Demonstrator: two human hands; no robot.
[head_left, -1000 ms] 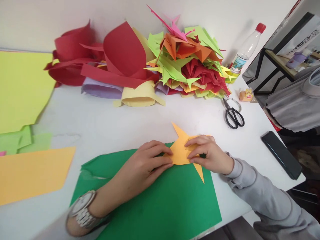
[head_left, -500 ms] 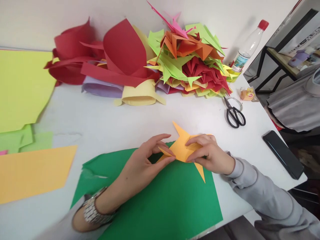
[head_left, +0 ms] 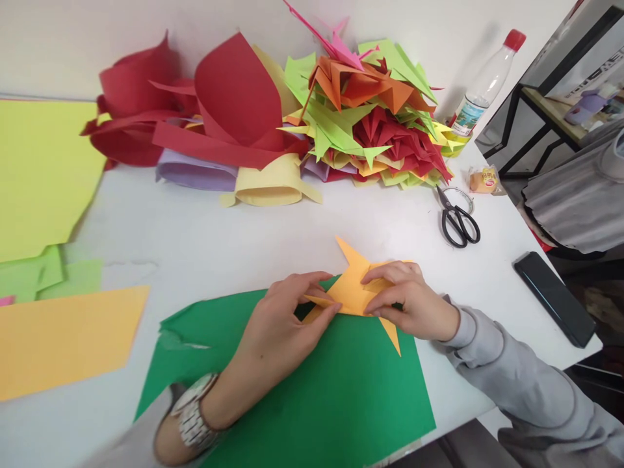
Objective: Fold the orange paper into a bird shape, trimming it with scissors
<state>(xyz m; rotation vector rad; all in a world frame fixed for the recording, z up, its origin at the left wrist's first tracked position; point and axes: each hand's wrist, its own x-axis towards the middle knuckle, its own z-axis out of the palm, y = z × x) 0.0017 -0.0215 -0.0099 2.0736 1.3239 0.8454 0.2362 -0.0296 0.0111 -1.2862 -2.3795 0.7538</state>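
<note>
A folded orange paper piece (head_left: 355, 286) with pointed tips lies at the top edge of a green sheet (head_left: 312, 390). My left hand (head_left: 285, 318), a metal watch on its wrist, pinches the piece's left flap between thumb and fingers and lifts it slightly. Over the piece's right side, my right hand (head_left: 412, 300) in a grey sleeve presses down with bent fingers. One orange tip points away from me and another points toward me below my right hand.
A heap of folded paper shapes (head_left: 370, 117) and curled red paper (head_left: 214, 110) lies along the wall. Black scissors (head_left: 458, 221), a plastic bottle (head_left: 482, 84) and a dark phone (head_left: 553, 298) sit at the right. Yellow (head_left: 43, 169) and orange sheets (head_left: 63, 338) lie left.
My left hand went from pressing flat on the orange piece to pinching its left flap and lifting it. The right hand stayed in place on the piece.
</note>
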